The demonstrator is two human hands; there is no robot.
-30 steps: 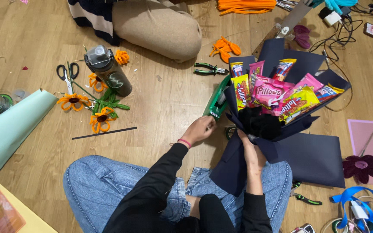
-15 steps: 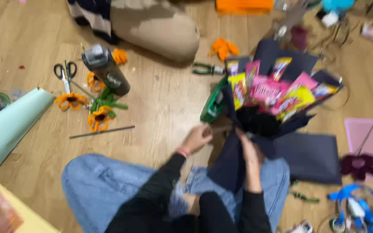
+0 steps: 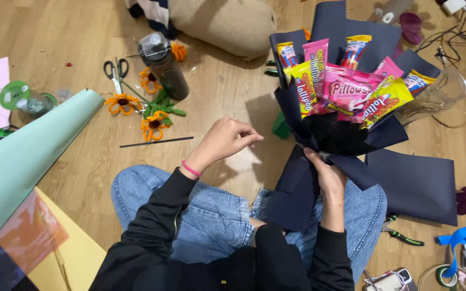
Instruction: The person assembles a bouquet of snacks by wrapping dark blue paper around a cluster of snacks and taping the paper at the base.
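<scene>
Right hand (image 3: 327, 175) grips matte navy paper bouquet (image 3: 335, 134) w/ glossy snack packets (image 3: 346, 89).

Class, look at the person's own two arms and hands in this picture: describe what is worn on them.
Both arms wear long black sleeves reaching the wrists. The left hand is bare, with a thin pink band round its wrist. The right hand is bare too; no rings or watch show.
</scene>
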